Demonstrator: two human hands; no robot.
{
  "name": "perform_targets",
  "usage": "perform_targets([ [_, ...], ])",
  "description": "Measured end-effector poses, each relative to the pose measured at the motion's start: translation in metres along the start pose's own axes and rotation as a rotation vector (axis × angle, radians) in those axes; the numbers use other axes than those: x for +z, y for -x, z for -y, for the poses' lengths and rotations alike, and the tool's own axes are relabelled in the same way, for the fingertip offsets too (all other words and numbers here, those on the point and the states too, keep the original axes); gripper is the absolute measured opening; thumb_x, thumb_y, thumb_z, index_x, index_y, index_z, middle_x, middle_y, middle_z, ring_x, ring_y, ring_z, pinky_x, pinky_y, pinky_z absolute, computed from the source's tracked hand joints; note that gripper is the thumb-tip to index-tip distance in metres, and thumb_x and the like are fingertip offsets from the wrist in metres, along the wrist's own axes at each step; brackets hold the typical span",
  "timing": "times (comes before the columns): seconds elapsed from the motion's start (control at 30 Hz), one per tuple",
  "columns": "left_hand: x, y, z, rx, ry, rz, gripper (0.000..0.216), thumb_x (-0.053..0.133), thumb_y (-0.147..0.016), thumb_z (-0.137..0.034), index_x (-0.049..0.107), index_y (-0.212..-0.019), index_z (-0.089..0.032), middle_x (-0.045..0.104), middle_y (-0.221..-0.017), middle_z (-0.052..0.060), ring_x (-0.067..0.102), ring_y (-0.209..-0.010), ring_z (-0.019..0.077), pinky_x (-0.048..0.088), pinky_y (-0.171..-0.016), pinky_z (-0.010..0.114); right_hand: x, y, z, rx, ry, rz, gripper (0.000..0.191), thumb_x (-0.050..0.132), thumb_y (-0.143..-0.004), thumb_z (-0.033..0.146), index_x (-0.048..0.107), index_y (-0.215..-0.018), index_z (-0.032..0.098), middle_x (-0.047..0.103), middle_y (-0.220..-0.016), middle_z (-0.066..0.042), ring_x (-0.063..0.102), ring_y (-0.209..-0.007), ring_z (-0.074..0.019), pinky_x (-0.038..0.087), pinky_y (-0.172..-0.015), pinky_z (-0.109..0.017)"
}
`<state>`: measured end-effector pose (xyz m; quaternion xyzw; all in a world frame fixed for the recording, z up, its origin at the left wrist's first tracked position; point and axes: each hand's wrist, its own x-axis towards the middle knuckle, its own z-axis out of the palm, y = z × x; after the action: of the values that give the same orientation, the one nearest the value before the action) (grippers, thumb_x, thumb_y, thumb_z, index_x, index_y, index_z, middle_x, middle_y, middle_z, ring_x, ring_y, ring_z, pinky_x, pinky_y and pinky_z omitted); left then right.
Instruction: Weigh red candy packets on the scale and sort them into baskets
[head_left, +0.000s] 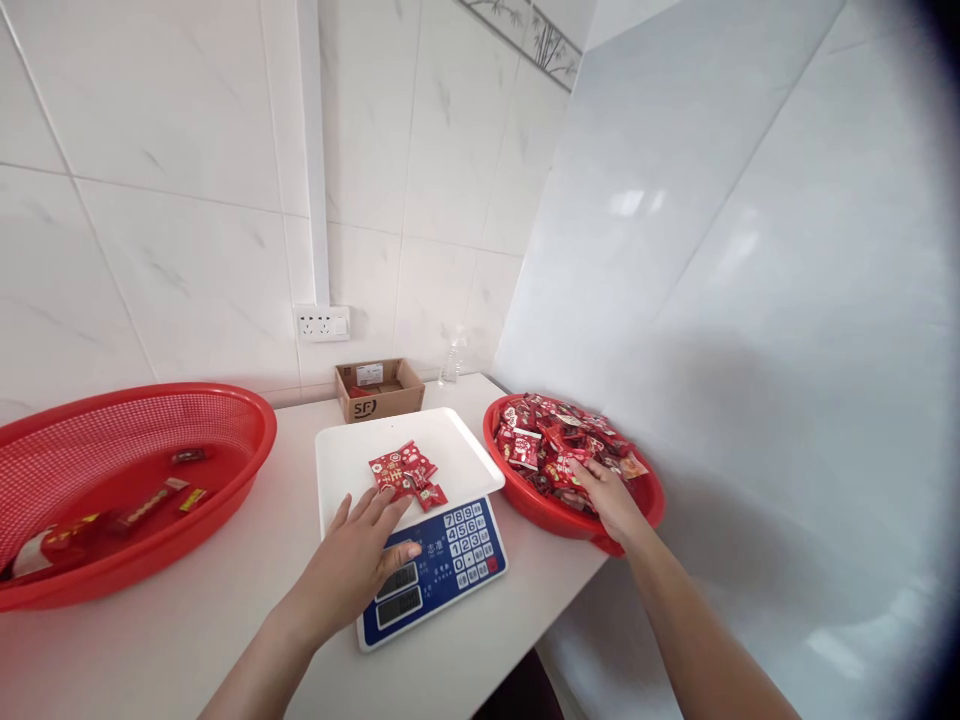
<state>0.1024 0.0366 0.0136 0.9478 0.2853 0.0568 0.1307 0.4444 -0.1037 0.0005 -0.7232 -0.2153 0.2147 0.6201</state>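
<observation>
Wall, pale marbled tile (187, 250), far side, running behind everything. Table, white (292, 480), directly before me, bearing the rest of the goods. Basket, oval, red, mesh-sided (240, 490), left side of the table, with a few loose packets (154, 503) in red, yellow and dark wrappers scattered on its floor. Basket, round, red, smaller (536, 507), at the right, heaped with red-wrapped packets (525, 448). Scale, blue keypad panel and two display windows on its near face (487, 540), between the two baskets; its white pan (461, 450) sits on the far part. Carton, brown, uncovered, marked SF (390, 402), just beyond the pan. My left hand (360, 550), palm down over the near edge of the pan, fingers spread and released, just beside the packets there; contact I cannot tell. My right hand (609, 500), in the right basket, fingertips among the heap; whether they grip a packet I cannot tell. Bottle, clear (450, 365), far edge of the table. Socket plate, white (324, 323), on the wall above the carton. Small cluster of red packets (401, 470), lying on the pan, toward its near side.
</observation>
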Motion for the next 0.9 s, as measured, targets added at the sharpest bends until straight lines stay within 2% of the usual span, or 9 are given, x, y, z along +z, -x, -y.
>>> perform_targets([
  [0.17,0.004,0.000,-0.001,0.013,-0.012,-0.032,0.059,0.028,-0.089,-0.058,0.037,-0.137,-0.024,0.034,-0.145,0.010,0.021,-0.136,0.0280,0.017,-0.109,0.052,0.003,0.007,0.003,-0.330,0.312,-0.230,0.037,0.056,-0.071,0.054,0.062,-0.084,0.019,0.068,-0.084,-0.005,0.061,-0.084,-0.0239,0.049,-0.075,-0.035],
  [0.23,0.004,0.000,-0.002,0.015,-0.005,-0.037,0.062,0.028,-0.088,-0.058,0.037,-0.137,-0.021,0.036,-0.143,0.012,0.023,-0.136,0.0279,0.017,-0.110,0.051,0.017,0.013,0.008,-0.415,0.330,-0.244,0.042,0.051,-0.074,0.056,0.061,-0.091,0.019,0.068,-0.089,-0.006,0.060,-0.085,-0.0238,0.047,-0.077,-0.035],
  [0.37,0.003,0.003,-0.005,0.014,0.014,-0.055,0.062,0.027,-0.088,-0.059,0.037,-0.136,-0.021,0.039,-0.141,0.012,0.025,-0.135,0.0283,0.018,-0.109,0.052,0.069,0.023,0.019,-0.493,0.402,-0.079,0.041,0.052,-0.074,0.052,0.061,-0.098,0.021,0.067,-0.100,-0.006,0.058,-0.095,-0.0245,0.043,-0.086,-0.036],
  [0.47,0.001,0.005,-0.006,0.010,0.023,-0.051,0.063,0.026,-0.088,-0.059,0.036,-0.137,-0.022,0.039,-0.141,0.012,0.025,-0.135,0.0284,0.018,-0.109,0.053,0.111,0.027,0.023,-0.516,0.475,0.101,0.036,0.052,-0.075,0.046,0.062,-0.098,0.020,0.067,-0.100,-0.007,0.059,-0.095,-0.0244,0.043,-0.085,-0.035],
  [0.53,-0.002,0.007,-0.005,0.005,0.025,-0.045,0.062,0.026,-0.088,-0.060,0.035,-0.137,-0.023,0.037,-0.143,0.012,0.024,-0.135,0.0285,0.017,-0.109,0.053,0.131,0.029,0.023,-0.541,0.516,0.184,0.033,0.050,-0.077,0.044,0.062,-0.097,0.021,0.067,-0.099,-0.007,0.060,-0.092,-0.0236,0.043,-0.083,-0.035],
  [0.6,-0.005,0.009,-0.004,-0.003,0.027,-0.041,0.063,0.025,-0.087,-0.060,0.033,-0.138,-0.024,0.034,-0.145,0.011,0.022,-0.136,0.0289,0.017,-0.109,0.053,0.140,0.029,0.022,-0.574,0.545,0.210,0.033,0.048,-0.079,0.043,0.062,-0.099,0.021,0.067,-0.100,-0.007,0.060,-0.090,-0.0228,0.044,-0.082,-0.035],
  [0.73,-0.010,0.010,-0.002,-0.015,0.035,-0.026,0.065,0.023,-0.087,-0.062,0.032,-0.139,-0.025,0.031,-0.146,0.010,0.019,-0.137,0.0289,0.016,-0.109,0.052,0.125,0.023,0.022,-0.608,0.605,0.115,0.034,0.047,-0.080,0.042,0.062,-0.103,0.021,0.066,-0.105,-0.007,0.059,-0.096,-0.0232,0.042,-0.087,-0.036],
  [0.83,-0.009,0.008,0.001,-0.018,0.028,-0.025,0.063,0.023,-0.088,-0.061,0.032,-0.139,-0.025,0.031,-0.146,0.008,0.020,-0.137,0.0288,0.017,-0.109,0.052,0.093,0.011,0.024,-0.542,0.627,-0.033,0.039,0.048,-0.078,0.042,0.062,-0.107,0.020,0.063,-0.112,-0.009,0.057,-0.103,-0.0251,0.040,-0.091,-0.038],
  [0.9,-0.007,0.005,0.002,-0.015,0.021,-0.031,0.062,0.023,-0.088,-0.061,0.033,-0.139,-0.026,0.032,-0.146,0.008,0.021,-0.136,0.0286,0.018,-0.109,0.052,0.069,0.002,0.026,-0.461,0.655,-0.051,0.042,0.050,-0.077,0.043,0.061,-0.110,0.020,0.063,-0.114,-0.009,0.058,-0.101,-0.0252,0.042,-0.090,-0.039],
])
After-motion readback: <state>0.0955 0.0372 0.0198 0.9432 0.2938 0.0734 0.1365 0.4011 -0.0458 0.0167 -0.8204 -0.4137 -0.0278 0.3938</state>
